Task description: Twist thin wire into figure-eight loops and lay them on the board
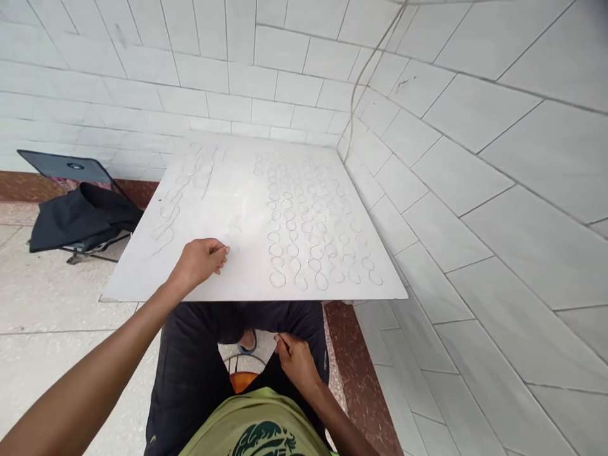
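Observation:
A white board (242,278) lies flat in front of me, above my lap. My left hand (202,261) is over its near left part, thumb and fingertips pinched together; whatever they hold is too small to make out. Right of that hand, rows of thin figure-eight and S-shaped loops (289,225) cover the board. I cannot tell whether they are drawn lines or fine wire. Long wavy lines (175,196) run along the board's left side. Below the near edge, my right hand (295,361) rests by my thigh with its fingers curled closed, their contents hidden.
White tiled walls (475,164) stand behind and to the right of the board. A cable (357,85) hangs down at the corner. On the left is a folding chair (66,166) with dark cloth (85,212) on it. An orange seat (242,380) shows between my legs.

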A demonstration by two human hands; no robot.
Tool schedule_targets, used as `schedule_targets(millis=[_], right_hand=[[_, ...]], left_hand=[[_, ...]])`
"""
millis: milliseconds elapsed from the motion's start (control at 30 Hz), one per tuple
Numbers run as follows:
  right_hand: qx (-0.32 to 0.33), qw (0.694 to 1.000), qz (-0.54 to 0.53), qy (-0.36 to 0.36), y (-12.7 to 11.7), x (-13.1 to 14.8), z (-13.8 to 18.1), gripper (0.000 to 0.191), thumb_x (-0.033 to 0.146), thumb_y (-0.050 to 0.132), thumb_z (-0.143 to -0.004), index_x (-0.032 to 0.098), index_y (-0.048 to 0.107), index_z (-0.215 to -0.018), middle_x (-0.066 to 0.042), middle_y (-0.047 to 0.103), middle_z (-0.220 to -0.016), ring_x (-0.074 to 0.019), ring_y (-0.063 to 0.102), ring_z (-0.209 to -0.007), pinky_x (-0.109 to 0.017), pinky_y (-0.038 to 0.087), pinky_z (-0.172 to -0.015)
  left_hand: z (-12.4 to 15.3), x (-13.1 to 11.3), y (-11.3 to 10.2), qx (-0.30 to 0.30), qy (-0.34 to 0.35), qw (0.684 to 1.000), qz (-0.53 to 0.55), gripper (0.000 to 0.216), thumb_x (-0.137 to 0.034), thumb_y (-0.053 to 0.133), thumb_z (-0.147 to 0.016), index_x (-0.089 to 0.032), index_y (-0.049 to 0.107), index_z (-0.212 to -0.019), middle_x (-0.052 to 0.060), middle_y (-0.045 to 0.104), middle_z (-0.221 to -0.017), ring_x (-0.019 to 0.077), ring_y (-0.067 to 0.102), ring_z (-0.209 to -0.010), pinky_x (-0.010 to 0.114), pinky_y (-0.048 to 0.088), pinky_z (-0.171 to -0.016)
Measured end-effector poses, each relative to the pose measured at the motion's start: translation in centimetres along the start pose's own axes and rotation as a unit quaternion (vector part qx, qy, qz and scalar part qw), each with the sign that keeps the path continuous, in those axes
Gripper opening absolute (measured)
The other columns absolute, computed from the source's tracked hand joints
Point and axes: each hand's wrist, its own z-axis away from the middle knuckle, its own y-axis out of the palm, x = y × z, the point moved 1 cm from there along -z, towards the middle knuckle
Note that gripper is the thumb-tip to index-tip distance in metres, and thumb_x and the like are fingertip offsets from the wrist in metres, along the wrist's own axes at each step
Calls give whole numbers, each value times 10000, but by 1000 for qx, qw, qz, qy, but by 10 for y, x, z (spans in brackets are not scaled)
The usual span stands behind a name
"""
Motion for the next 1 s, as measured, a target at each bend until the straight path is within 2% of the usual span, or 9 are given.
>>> schedule_targets(millis=[200,367,433,500,567,633,800,900,1000], right_hand=[[56,997,40,42,12,-20,11,367,229,391,-1032,172,660,-790,-85,729,-801,-181,659,-717,-274,428,-723],[75,995,51,41,24,-21,13,348,197,395,-1031,174,675,-826,-83,736,-819,-184,681,-735,-268,433,-726],[73,995,57,35,24,-22,13,354,206,389,-1038,175,676,-832,-84,737,-831,-187,683,-747,-269,434,-728],[72,995,61,32,24,-24,11,359,209,384,-1045,176,674,-835,-85,738,-842,-187,683,-754,-269,434,-732],[79,994,66,37,23,-28,10,356,200,386,-1048,173,674,-842,-85,739,-847,-184,684,-751,-266,431,-732],[92,992,77,47,23,-31,9,339,187,401,-1047,169,675,-849,-83,741,-848,-179,687,-749,-260,426,-726],[136,983,116,47,34,-33,1,280,147,452,-1034,164,678,-869,-82,747,-866,-173,702,-791,-237,420,-722],[157,977,139,36,40,-31,-4,240,124,484,-1005,161,679,-869,-81,736,-850,-175,697,-780,-232,424,-694],[171,971,167,26,43,-29,-7,167,123,547,-952,165,674,-851,-90,723,-839,-194,687,-759,-242,427,-648]], left_hand=[[-98,-11,11,61,-35,996,50,265,-419,813,-709,-187,708,-634,118,754,-710,211,686,-560,362,590,-572],[-156,-18,21,25,-36,999,2,266,-416,808,-726,-180,697,-670,142,750,-729,245,694,-592,399,579,-593],[-163,-17,24,-19,-28,999,-33,283,-424,778,-768,-152,735,-832,193,765,-879,329,740,-776,478,594,-720],[-158,-12,27,-64,3,996,-65,403,-420,718,-834,-121,730,-1104,249,723,-1193,409,691,-1116,553,549,-940],[-147,-6,31,-90,77,986,-115,531,-400,598,-930,-120,617,-1380,236,539,-1523,405,493,-1415,561,413,-1149],[-139,-1,36,-87,173,957,-215,595,-388,436,-1015,-104,474,-1536,210,375,-1664,377,334,-1536,550,304,-1234],[-148,-1,46,22,244,896,-371,675,-455,190,-1082,-128,256,-1669,127,144,-1771,320,116,-1631,530,154,-1294],[-161,-7,51,115,225,880,-402,788,-622,191,-1052,-161,207,-1690,97,130,-1772,309,92,-1638,536,73,-1311],[-173,-13,54,159,195,873,-418,930,-747,175,-998,-140,125,-1701,98,54,-1774,312,44,-1641,525,32,-1317]])
